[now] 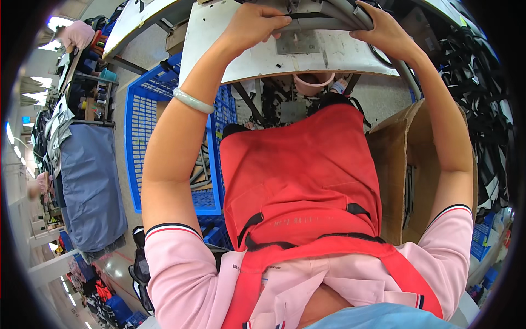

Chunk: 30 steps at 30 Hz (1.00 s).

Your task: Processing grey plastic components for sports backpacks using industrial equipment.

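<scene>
Several curved grey tubes (342, 15) stretch between my hands over the white worktable (241, 63). My left hand (253, 26) is closed in a pinch at their left end, by a thin black edge. Around the bundled right end curl the thumb and fingers of my right hand (386, 32). Beneath the tubes, a metal plate (297, 44) is set in the tabletop. Part of what lies at the far edge is cut off by the picture's rim.
A blue plastic crate (131, 137) holding grey pieces stands at my left. An open cardboard box (392, 164) is at my right, beside hanging black straps (471, 82). Under the table are a pink bucket (313, 85) and dark scraps. My red apron (301, 170) covers my lap.
</scene>
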{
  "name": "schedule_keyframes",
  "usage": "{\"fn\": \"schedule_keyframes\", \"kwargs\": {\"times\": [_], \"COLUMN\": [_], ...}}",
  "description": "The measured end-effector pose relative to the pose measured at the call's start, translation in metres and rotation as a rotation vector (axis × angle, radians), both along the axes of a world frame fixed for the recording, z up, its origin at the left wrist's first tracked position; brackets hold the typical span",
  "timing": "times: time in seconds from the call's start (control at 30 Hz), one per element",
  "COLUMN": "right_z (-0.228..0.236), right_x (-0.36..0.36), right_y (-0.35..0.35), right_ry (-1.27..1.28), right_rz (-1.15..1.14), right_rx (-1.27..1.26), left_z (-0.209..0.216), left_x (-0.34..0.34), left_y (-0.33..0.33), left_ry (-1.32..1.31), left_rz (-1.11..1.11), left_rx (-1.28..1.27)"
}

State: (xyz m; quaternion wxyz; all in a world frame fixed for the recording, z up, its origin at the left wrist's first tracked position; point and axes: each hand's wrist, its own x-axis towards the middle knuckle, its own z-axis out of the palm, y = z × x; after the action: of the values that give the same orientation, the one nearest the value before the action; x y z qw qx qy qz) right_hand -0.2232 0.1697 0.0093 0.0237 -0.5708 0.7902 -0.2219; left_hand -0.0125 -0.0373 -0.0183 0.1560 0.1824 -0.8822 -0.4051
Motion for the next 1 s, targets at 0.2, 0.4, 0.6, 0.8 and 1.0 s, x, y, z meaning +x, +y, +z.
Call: {"fn": "schedule_keyframes", "kwargs": {"times": [0.2, 0.4, 0.6, 0.8, 1.0], "right_z": [0.008, 0.01, -0.002, -0.063, -0.06], "right_x": [0.002, -0.011, -0.004, 0.134, 0.124], "right_y": [-0.003, -0.012, -0.001, 0.007, -0.009], "right_ry": [-0.049, -0.046, -0.171, 0.601, 0.212], "right_rz": [-0.006, -0.003, -0.068, 0.674, 0.502], "right_rx": [0.008, 0.005, -0.271, -0.325, 0.221], "left_z": [-0.002, -0.005, -0.013, 0.012, -0.024], "left_x": [-0.005, -0.014, -0.002, -0.023, -0.002], "left_y": [-0.006, -0.018, -0.03, 0.066, 0.046], "left_ry": [0.02, 0.04, 0.119, -0.021, 0.065], "left_rz": [-0.002, -0.025, 0.053, -0.193, -0.248], "left_rx": [0.063, 0.171, 0.112, 0.016, 0.407]}}
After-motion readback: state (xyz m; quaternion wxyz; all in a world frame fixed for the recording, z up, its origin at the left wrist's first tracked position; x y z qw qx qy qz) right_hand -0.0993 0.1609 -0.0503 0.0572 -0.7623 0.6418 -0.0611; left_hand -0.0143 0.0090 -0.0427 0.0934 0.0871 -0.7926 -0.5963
